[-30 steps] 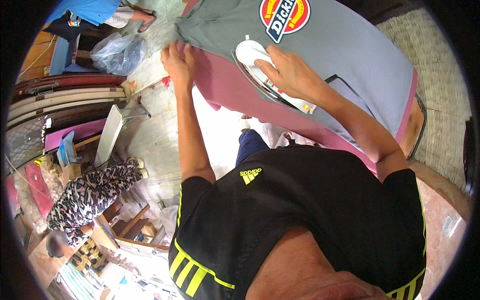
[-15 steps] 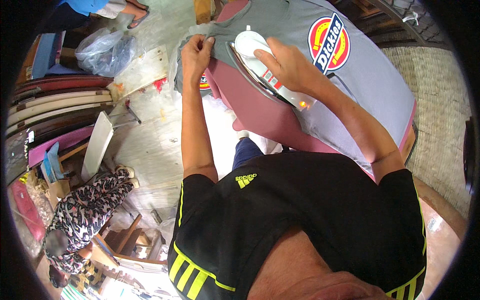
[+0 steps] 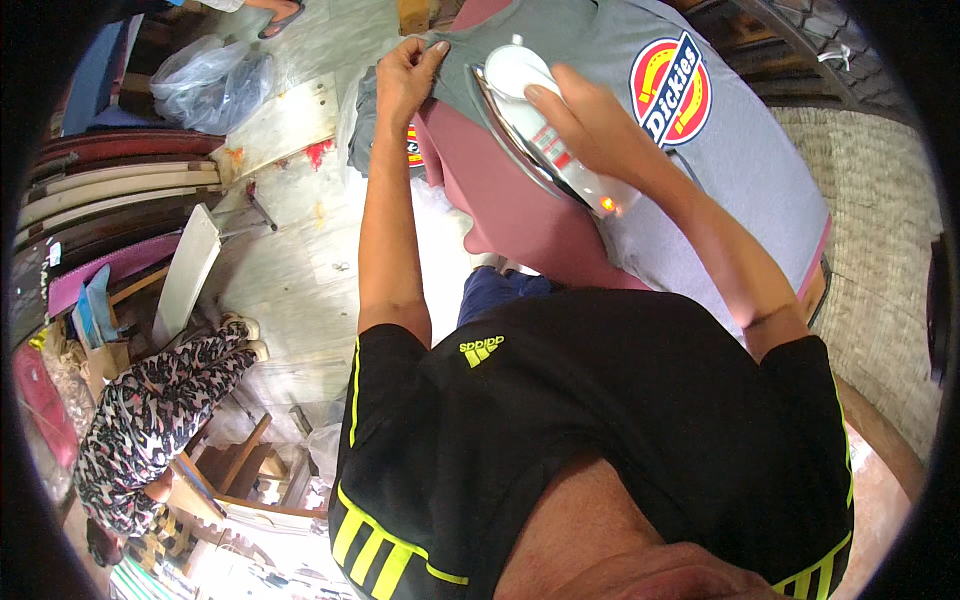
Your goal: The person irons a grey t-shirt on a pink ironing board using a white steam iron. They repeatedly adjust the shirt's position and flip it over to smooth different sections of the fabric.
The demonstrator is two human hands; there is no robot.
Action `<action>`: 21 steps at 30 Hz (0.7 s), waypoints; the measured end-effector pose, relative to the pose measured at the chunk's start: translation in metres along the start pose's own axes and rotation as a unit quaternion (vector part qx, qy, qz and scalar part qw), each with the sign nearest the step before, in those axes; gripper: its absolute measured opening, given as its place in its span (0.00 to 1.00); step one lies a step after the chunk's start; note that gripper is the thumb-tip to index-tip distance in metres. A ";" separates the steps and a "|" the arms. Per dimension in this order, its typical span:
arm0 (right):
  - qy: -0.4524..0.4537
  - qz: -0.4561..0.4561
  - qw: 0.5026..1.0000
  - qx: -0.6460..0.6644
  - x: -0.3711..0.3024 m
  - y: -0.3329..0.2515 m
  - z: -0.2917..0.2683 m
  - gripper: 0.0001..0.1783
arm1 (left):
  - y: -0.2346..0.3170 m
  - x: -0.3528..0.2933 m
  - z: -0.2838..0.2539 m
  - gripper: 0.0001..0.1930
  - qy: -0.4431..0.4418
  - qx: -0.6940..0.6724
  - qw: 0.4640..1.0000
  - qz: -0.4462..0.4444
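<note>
A grey T-shirt (image 3: 765,195) with a red, yellow and blue printed emblem lies spread over a pink-covered ironing board (image 3: 520,225). My right hand (image 3: 595,125) is wrapped round the handle of a white iron (image 3: 520,80); an orange lamp glows on the iron. The iron stands along the near edge of the shirt, partly over the pink cover; its soleplate's contact with the cloth is hidden. To its left, my left hand (image 3: 408,80) pinches the shirt's fabric between thumb and fingers at the board's left edge. Part of the shirt hangs down there, with another piece of printed emblem.
Stacked boards (image 3: 130,190) and a clear plastic bag (image 3: 210,85) are on the left. A person in patterned clothes (image 3: 150,420) bends at the lower left; another person's leg (image 3: 272,14) shows at the top. Woven matting (image 3: 870,200) lies right of the board.
The iron in my right hand has shifted slightly to the right in the picture. My left hand has moved a little up and right, still pinching the shirt.
</note>
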State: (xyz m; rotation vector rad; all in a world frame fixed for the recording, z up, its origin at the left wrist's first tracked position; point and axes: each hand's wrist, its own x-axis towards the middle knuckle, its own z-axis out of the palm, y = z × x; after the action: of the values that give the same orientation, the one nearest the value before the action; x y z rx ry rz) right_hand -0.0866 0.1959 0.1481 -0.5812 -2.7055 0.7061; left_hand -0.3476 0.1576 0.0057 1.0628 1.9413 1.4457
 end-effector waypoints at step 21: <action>-0.014 -0.122 0.991 0.051 0.012 0.007 0.016 0.17 | 0.148 -0.071 0.048 0.12 -0.009 0.093 0.891 0.443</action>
State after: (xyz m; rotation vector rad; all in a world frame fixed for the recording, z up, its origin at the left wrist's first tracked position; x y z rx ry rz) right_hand -0.1007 0.2008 0.1328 -0.2117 -2.6824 0.7850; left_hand -0.2269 0.1465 0.1260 2.2336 1.6457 1.6580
